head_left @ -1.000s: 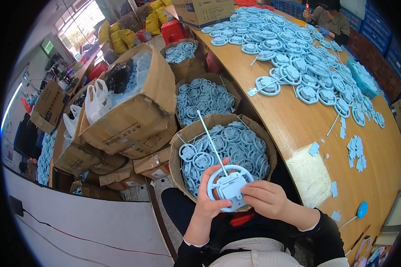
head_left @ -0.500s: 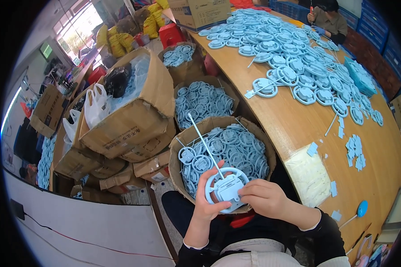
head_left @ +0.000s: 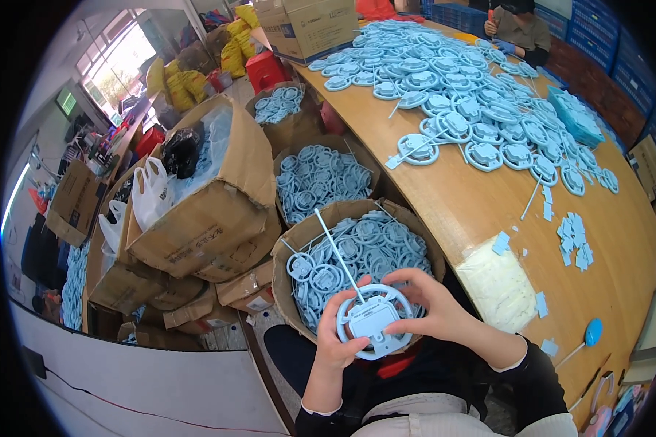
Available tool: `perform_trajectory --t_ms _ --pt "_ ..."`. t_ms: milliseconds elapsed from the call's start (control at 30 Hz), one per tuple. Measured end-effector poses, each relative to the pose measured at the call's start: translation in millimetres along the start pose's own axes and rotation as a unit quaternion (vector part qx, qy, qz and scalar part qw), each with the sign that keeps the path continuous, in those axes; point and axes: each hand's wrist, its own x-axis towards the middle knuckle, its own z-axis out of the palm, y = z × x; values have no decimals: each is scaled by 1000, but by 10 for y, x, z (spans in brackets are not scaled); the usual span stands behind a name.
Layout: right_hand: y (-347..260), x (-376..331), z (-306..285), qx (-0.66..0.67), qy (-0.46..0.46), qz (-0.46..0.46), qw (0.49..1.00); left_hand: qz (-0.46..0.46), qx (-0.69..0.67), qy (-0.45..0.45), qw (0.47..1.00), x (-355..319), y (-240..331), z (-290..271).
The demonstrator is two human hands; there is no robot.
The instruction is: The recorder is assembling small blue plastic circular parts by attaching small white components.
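Between both hands is a light-blue steering-wheel-shaped remote control [head_left: 372,320], with a flat rectangular panel in its middle and a long thin antenna sticking up and to the left. My left hand [head_left: 335,336] is closed round the left side of its ring, the thumb near the lower edge. On the other side, my right hand [head_left: 436,309] grips the right rim, thumb on the inner part and fingers behind the ring. The wheel hangs over the near side of a cardboard box [head_left: 283,280] filled with similar blue wheels [head_left: 375,244].
A wooden table [head_left: 444,193] on the right bears a large heap of blue wheels [head_left: 459,80], small blue pieces [head_left: 576,240], a white sheet [head_left: 496,280] and a round blue object on a stick [head_left: 594,332]. Cartons [head_left: 204,218] stack up leftward. A co-worker [head_left: 521,33] sits at the far end.
My right hand has moved from the central panel up to the ring's upper right, its fingers now reaching behind the rim. My left hand keeps hold of the wheel; the view has shifted slightly.
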Motion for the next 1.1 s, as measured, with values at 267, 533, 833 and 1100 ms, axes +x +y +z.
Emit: perform_trajectory --t_ms 267,533,833,1100 --pt "185 48 83 214 -56 95 971 -1 46 17 999 60 44 11" --pt "414 -19 -156 64 -99 202 972 -31 140 -3 990 157 -297 64" --pt "580 -85 -214 -7 -16 164 986 -102 538 -24 837 179 -356 -79" --pt "415 -473 -800 -35 46 232 971 -217 364 -239 874 465 -753 -295"
